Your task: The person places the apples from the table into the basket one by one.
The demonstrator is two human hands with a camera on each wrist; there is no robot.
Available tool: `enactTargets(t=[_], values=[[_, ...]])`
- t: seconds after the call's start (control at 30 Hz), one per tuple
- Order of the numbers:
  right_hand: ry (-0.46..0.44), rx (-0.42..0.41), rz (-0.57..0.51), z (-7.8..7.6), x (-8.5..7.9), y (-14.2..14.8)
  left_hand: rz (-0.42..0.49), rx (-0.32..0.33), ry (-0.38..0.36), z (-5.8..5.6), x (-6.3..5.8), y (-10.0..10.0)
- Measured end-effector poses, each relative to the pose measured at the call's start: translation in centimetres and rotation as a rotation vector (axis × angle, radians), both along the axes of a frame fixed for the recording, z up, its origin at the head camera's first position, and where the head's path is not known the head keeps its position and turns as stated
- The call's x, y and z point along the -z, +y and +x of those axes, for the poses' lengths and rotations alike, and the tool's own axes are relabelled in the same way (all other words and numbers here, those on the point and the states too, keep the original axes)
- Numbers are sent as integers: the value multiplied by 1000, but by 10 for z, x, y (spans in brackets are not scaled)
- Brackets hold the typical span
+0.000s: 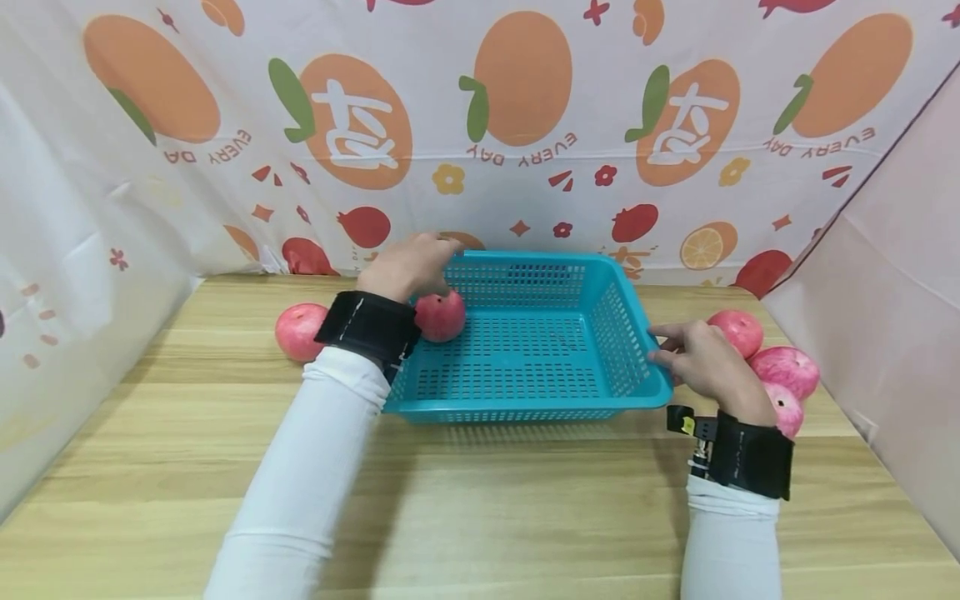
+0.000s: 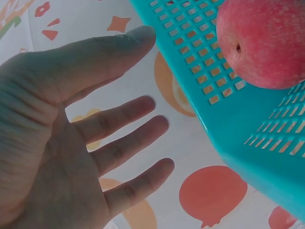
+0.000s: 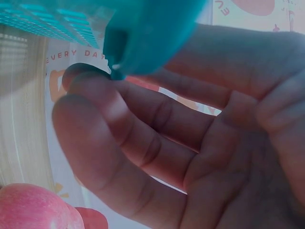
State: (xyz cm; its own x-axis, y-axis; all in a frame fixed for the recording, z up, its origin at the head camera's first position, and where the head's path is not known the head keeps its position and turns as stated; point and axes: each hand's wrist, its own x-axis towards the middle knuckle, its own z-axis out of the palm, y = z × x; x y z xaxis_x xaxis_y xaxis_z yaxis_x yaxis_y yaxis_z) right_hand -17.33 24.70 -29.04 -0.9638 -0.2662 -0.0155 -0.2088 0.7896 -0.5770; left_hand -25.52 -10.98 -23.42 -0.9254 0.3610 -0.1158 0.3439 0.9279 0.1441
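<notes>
A blue plastic basket (image 1: 517, 407) with slotted walls holds one red apple (image 1: 441, 318) at its left side. My left hand (image 1: 411, 265) is at the basket's far left corner. In the left wrist view its fingers are spread and straight, with the thumb tip (image 2: 143, 37) at the basket's rim and the other fingers apart from it. On the right side, my right hand (image 1: 701, 358) grips the rim. Its curled fingers (image 3: 100, 124) go under the rim in the right wrist view; the thumb is partly hidden there by the basket.
Another apple (image 1: 300, 331) lies on the wooden table (image 1: 525, 517) left of the basket, close to my left wrist. Several apples (image 1: 786, 372) are grouped beyond my right hand and wrist. Behind the basket hangs a fruit-print cloth (image 1: 442, 108).
</notes>
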Motion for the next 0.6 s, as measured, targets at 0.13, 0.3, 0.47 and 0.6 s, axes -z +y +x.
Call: enactTargets(t=[0.13,0.3,0.47,0.6], values=[[3,-1,4,0,0,1,5,17,-3,1,-3,-1],[7,-3,0,0,0,1,18,3,-2,5,-7,-5],[11,-4,-3,-1,0,1,38,-12,5,8,-7,-12],[9,-6,-6,0,0,1,25,-10,28,9,-7,-18]])
